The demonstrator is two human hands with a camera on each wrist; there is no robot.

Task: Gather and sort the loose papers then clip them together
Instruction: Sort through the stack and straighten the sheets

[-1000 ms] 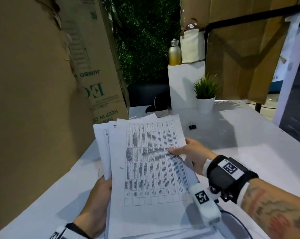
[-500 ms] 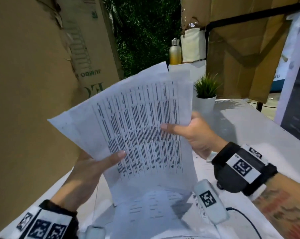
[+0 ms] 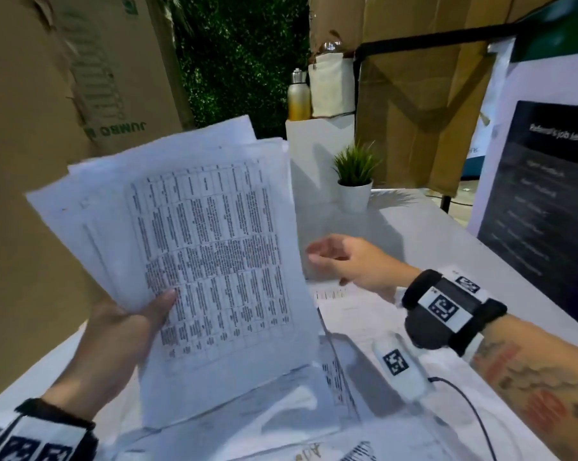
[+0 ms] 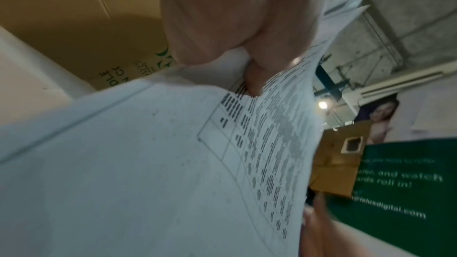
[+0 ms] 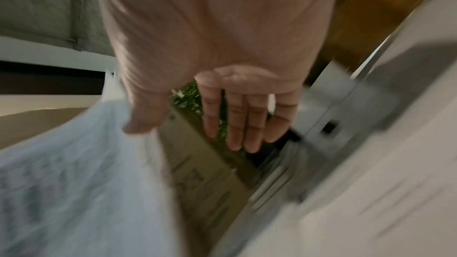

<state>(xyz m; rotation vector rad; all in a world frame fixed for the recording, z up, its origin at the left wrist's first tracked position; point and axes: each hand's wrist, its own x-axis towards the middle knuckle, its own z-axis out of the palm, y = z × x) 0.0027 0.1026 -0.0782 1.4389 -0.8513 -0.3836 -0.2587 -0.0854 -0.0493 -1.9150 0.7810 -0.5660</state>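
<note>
My left hand (image 3: 131,324) holds a fanned stack of printed papers (image 3: 211,261) upright above the table, thumb across the front sheet near its lower left edge. In the left wrist view the thumb (image 4: 254,83) presses on the top sheet (image 4: 173,163). My right hand (image 3: 344,261) hovers just right of the stack with fingers relaxed and straight, holding nothing; the right wrist view shows the fingers (image 5: 245,124) spread beside the paper stack's edge (image 5: 74,173). More loose papers (image 3: 347,314) lie flat on the white table (image 3: 447,247) under both hands. A small black binder clip (image 5: 330,127) sits on the table.
A potted plant (image 3: 354,181) stands at the back of the table. A large cardboard box (image 3: 48,128) closes off the left side. A dark sign (image 3: 540,207) stands at the right. A bottle (image 3: 297,94) and white bag (image 3: 331,84) sit on a white pedestal behind.
The stack was lifted off the table and tilted upright. My right hand has let go of its right edge and drawn away to the right; my left hand alone holds it now.
</note>
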